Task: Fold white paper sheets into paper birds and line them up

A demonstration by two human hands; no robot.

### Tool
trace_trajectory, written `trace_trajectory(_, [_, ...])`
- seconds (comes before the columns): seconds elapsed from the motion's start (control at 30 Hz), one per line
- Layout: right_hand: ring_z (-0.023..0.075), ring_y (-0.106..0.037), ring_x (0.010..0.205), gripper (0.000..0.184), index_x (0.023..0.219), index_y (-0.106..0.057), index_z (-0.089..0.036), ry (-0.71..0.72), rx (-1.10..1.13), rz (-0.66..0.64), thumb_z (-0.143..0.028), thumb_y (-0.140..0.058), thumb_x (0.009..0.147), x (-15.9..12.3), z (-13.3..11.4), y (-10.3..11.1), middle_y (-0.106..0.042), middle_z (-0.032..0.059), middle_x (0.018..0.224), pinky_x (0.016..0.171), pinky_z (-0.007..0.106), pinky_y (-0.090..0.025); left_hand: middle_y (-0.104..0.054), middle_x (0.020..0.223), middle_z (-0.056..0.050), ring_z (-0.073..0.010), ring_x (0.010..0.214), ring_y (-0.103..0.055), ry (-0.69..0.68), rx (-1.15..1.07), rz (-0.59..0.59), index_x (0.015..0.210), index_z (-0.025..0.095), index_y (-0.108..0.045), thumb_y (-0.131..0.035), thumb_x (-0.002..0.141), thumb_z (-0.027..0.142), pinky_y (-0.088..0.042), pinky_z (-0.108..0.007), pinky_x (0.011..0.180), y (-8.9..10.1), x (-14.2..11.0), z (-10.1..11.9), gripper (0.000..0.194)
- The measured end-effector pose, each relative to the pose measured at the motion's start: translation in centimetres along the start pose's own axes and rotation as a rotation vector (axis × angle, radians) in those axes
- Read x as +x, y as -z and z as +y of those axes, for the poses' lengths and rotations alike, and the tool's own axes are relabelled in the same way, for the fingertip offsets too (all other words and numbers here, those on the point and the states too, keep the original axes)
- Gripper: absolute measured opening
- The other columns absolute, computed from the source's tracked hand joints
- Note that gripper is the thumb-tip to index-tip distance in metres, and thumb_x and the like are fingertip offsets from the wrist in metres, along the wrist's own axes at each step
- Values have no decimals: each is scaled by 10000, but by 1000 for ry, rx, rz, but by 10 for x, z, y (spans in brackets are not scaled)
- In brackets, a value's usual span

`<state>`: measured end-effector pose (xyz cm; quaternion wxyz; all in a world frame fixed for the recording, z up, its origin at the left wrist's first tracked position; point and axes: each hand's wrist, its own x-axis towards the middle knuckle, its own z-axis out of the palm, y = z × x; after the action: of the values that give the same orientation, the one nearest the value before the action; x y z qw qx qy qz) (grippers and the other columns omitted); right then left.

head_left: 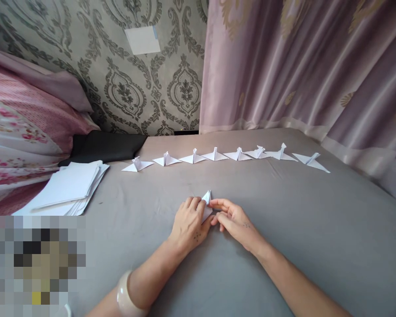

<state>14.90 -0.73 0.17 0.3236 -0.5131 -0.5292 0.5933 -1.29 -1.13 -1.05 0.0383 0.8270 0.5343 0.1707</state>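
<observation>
Head view: can see one small piece of folded white paper (207, 212) on a grey cloth-covered surface (300, 207), between the two hands. Points away from the person with its narrow end, toward the row of eight white paper birds (215, 155) with spread wings. Has its long axis running almost straight away from the person, leaning slightly to the right; cannot tell the full shape, because of being partly covered. On the wall with grey leafy pattern (125, 90), can notice a white rectangular sheet (142, 40) with a small blue patch at the upper right corner; cannot tell from so far if carrying any writing. Regarding the fingers, can find the left hand (189, 220) laid over the left side of the folded paper, with fingers close together and slightly bent, and with the thumb along the near side; cannot tell if truly clamped on it. Can find the right hand (234, 220) at the right side, with index finger reaching the paper's edge, just below the narrow end, and with thumb apart from this finger. To the left, farther away, can also see a stack of loose white paper sheets (67, 185), just beside a flat black object (104, 147)
</observation>
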Motion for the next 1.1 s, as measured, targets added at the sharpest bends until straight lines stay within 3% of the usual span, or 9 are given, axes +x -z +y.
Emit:
trace_trajectory(0.1, [102,-635,646,337,1083,-585,-186,65,-137,125,-152,-461,771,2,2,5,-687,61,1040,568,240,-475,-607,1024,-113,-264,914,-552,-22,40,-57,1080,172,-579,-531,899,381,-492,-390,762,3,0,2,281])
trace_trajectory(0.23, [113,-646,649,288,1056,-583,-175,50,-202,242,-179,-446,803,6,6,14,-696,74,1024,596,258,-490,-596,1108,-132,-276,960,-541,-59,19,-69,1014,182,-630,-470,929,330,-481,-403,793,3,-1,1,233])
trace_trajectory(0.4, [119,-655,637,258,1026,-595,-180,28,-215,197,-179,-455,809,8,12,14,-705,72,1010,638,280,-517,-603,1082,-82,-226,939,-551,114,-300,-3,903,209,-648,-451,936,305,-448,-363,840,-6,5,-10,221])
trace_trajectory(0.47, [120,-659,648,250,1016,-600,-189,35,-226,181,-176,-466,806,9,14,12,-706,63,1010,662,285,-523,-605,1023,-73,-226,931,-548,218,-405,2,973,204,-615,-513,888,254,-439,-361,836,-11,9,-15,142])
trace_trajectory(0.6, [122,-662,664,249,1020,-598,-194,42,-240,174,-176,-471,807,9,15,9,-704,61,1024,665,284,-523,-590,990,-72,-242,938,-536,318,-490,-18,1108,186,-562,-623,770,236,-417,-381,850,-15,15,-20,347])
trace_trajectory(0.77, [121,-655,649,243,1016,-603,-194,55,-234,176,-177,-481,807,11,18,9,-708,58,1015,657,282,-520,-550,792,-27,-224,815,-522,406,-611,-72,881,168,-637,-708,643,242,-414,-344,756,-9,19,-19,260])
trace_trajectory(0.87, [134,-660,679,237,1025,-610,-191,69,-217,200,-205,-509,811,11,17,10,-709,65,1011,686,294,-523,-558,751,-22,-193,753,-530,428,-728,-92,756,153,-629,-684,672,260,-412,-297,685,-2,21,-16,147])
trace_trajectory(0.97, [178,-664,857,256,1052,-616,-192,102,-196,258,-320,-539,845,8,9,13,-700,78,1029,795,326,-509,-610,744,-27,-151,682,-552,470,-1021,-98,835,138,-646,-640,772,356,-415,-255,629,8,22,-11,227])
trace_trajectory(1.1, [215,-617,1054,368,1071,-613,-191,136,-20,226,-479,-568,847,2,-4,14,-676,95,1113,913,350,-476,-633,758,-24,-95,656,-536,586,-1631,-58,809,125,-676,-743,729,329,-414,-210,633,17,24,-6,229])
